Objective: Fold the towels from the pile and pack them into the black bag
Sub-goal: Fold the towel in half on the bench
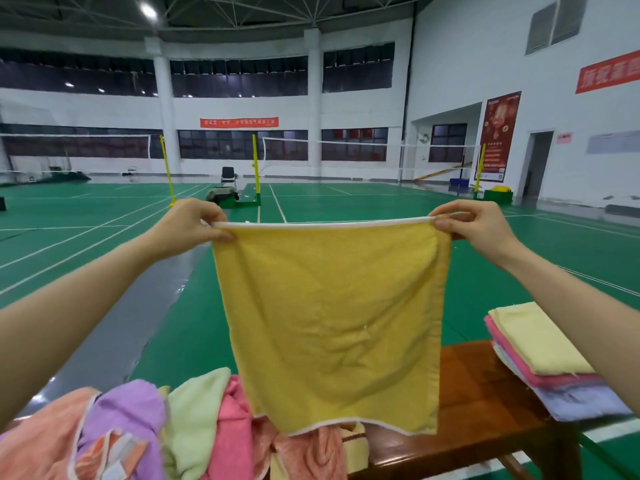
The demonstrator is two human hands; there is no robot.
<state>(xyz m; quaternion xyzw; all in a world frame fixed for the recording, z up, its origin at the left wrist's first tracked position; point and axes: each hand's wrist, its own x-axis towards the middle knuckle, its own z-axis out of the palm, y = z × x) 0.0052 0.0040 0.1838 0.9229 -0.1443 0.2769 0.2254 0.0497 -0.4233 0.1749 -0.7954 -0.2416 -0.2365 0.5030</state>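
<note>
The person held a yellow towel (329,327) up in the air, stretched flat between both hands. The left hand (188,225) pinched its top left corner and the right hand (474,226) pinched the top right, fingers curled over the white hem. Its lower edge hung just above the loose pile of towels (145,434) at the near left of the wooden bench (485,410). A folded stack (543,358) lay on the bench's right end.

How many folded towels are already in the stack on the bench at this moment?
3 show: pale yellow towel on top, pink towel beneath it, lavender towel at the bottom, all at the wooden bench's right end. Thinner layers may be hidden between them.
</note>
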